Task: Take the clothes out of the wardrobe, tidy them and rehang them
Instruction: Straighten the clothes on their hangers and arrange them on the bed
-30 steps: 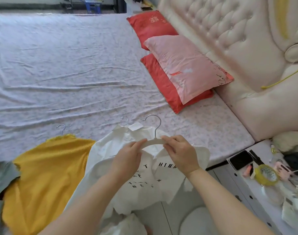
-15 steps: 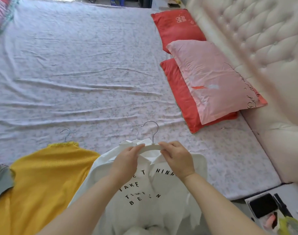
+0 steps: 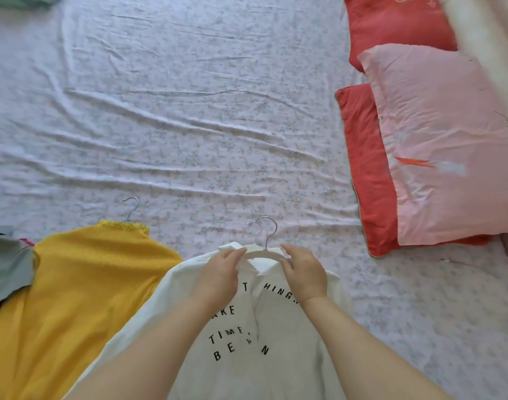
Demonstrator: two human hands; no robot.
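Observation:
A white shirt (image 3: 247, 336) with black letters lies on the bed in front of me. At its collar sits a white hanger (image 3: 262, 252) with a metal hook; a second hook shows just behind it. My left hand (image 3: 221, 272) pinches the hanger's left shoulder. My right hand (image 3: 303, 272) grips its right shoulder. To the left lies a yellow ribbed top (image 3: 73, 298) on its own hanger, whose hook (image 3: 131, 207) sticks out. A grey-green garment (image 3: 7, 267) lies at the far left edge.
The bed (image 3: 189, 111) has a wrinkled floral sheet. Two red pillows (image 3: 365, 168) and a pink pillow (image 3: 446, 140) lie stacked at the right, by a cream headboard (image 3: 492, 30). Some green cloth (image 3: 18, 0) shows at the top left corner.
The view has tilted down and moved closer over the bed; the bedside table has left the frame. Both hands keep their hold on the white hanger at the shirt's collar.

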